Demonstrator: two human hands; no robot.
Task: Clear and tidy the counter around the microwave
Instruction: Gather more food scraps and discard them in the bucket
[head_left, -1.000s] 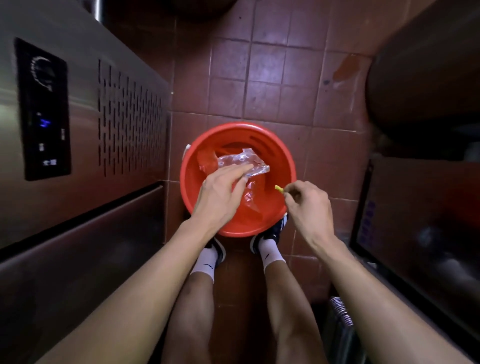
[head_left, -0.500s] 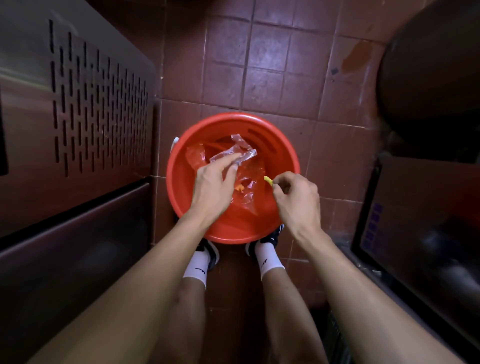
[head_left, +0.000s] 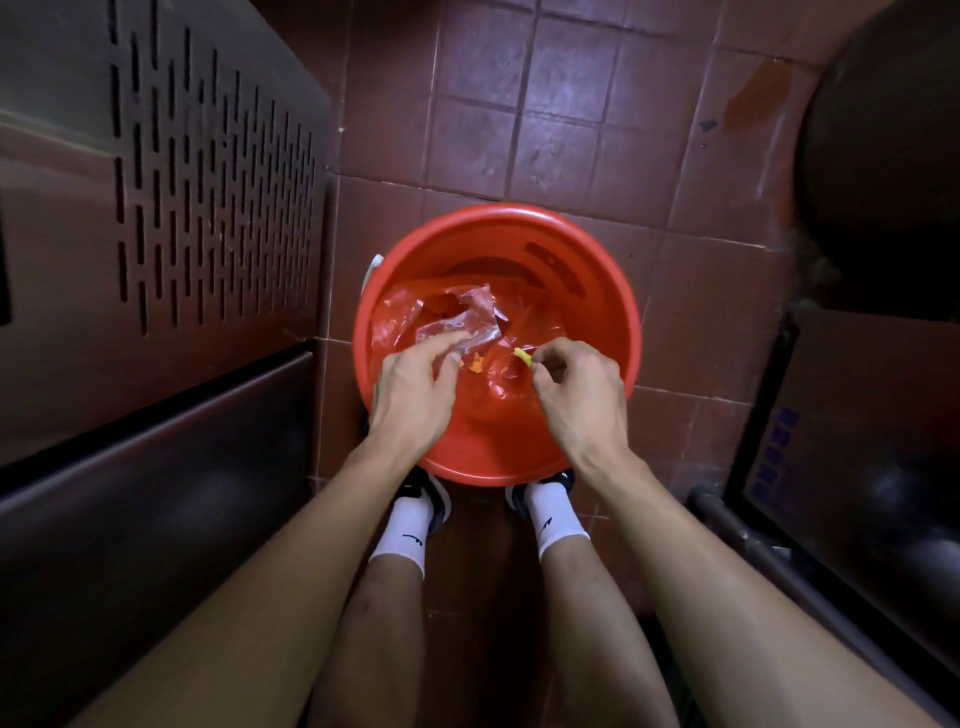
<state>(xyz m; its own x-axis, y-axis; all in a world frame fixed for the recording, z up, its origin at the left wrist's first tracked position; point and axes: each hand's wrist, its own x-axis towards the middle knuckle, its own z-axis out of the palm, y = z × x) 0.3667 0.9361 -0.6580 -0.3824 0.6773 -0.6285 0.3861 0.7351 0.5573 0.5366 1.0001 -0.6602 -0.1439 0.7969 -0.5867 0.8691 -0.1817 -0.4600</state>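
Note:
A red plastic bucket (head_left: 592, 270) stands on the tiled floor in front of my feet, with crumpled clear plastic lying inside. My left hand (head_left: 413, 387) reaches over the bucket and holds a clear plastic wrapper (head_left: 462, 330) between thumb and fingers. My right hand (head_left: 576, 395) hovers over the bucket's right half, pinching a small yellow scrap (head_left: 522, 356) at its fingertips. A small orange bit (head_left: 475, 362) shows between the two hands, inside the bucket.
A steel appliance (head_left: 156, 218) with a slotted vent panel fills the left side. At the right edge is a dark microwave-like door (head_left: 857, 457), with a big dark round vessel (head_left: 883, 156) above it. Reddish floor tiles (head_left: 519, 104) stretch beyond the bucket.
Both hands have stayed over the bucket, holding the same items. The right hand with the yellow scrap moved slightly inward over the bucket. The view tilted, so the bucket sits lower in frame.

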